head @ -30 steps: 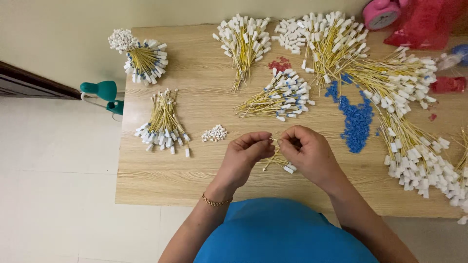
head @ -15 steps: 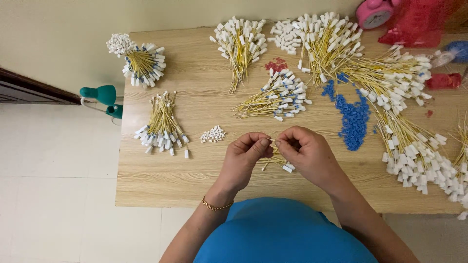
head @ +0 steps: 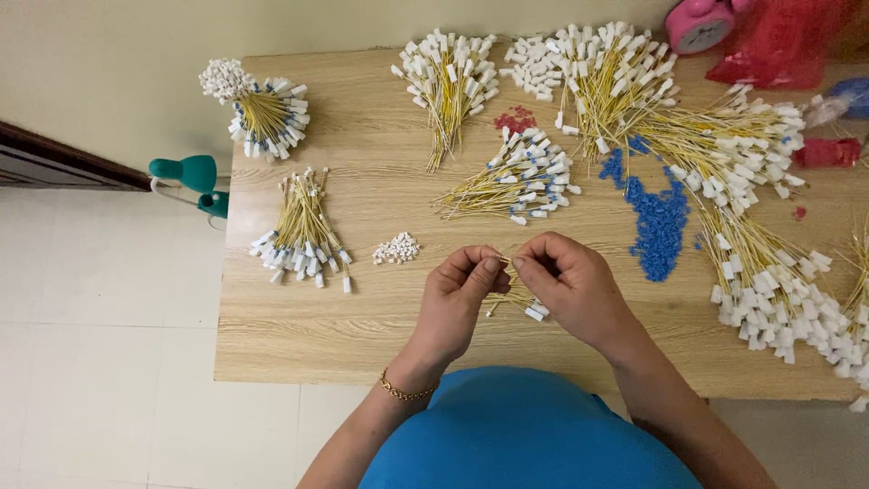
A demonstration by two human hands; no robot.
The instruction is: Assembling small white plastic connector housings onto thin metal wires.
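- Pale tiled floor lies left of and near to a light wooden table (head: 299, 317), which stands against a cream wall.
- The left hand (head: 457, 294) is curled nearly closed, thumb and forefinger pinched together at their tips on the end of a thin yellow wire.
- The right hand (head: 570, 282) is curled the same way, its fingertips meeting the left hand's and pinching the same spot.
- A small bundle of yellow wires with white plastic end caps (head: 523, 303) lies between and under both hands at the near middle of the table; whether the palms rest on it I cannot tell.
- A little heap of loose white caps (head: 396, 248) sits just left of the left hand.
- A tied bunch of capped yellow wires (head: 303, 231) lies further left.
- A spill of small blue plastic pieces (head: 656, 217) lies right of and beyond the right hand.
- A gold bracelet (head: 403, 389) circles the left wrist.
- A pink alarm clock (head: 699, 25) stands at the far right edge.
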